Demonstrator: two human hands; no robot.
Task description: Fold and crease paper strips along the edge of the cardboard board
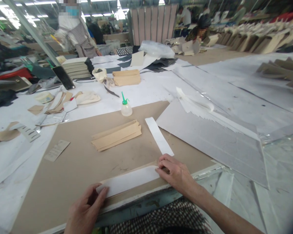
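A long white strip [132, 180] lies near the front edge of the brown board [73, 175], with a thin tan edge showing along its far side. My left hand [88, 203] pinches the strip's left end between thumb and fingers. At the right end, my right hand [174, 170] has its thumb and curled fingers closed on the strip's tip. Just beyond my right hand rests a second white strip [159, 136], set at a slant. Farther in, a small stack of tan strips [117, 136] lies on the board.
A squeeze bottle with a green nozzle [126, 109] stands at the board's far edge. Right of it lies a large grey sheet [210, 136] with white strips on top. A labelled card [57, 150] is at left. Two people [74, 32] [200, 31] are across the table.
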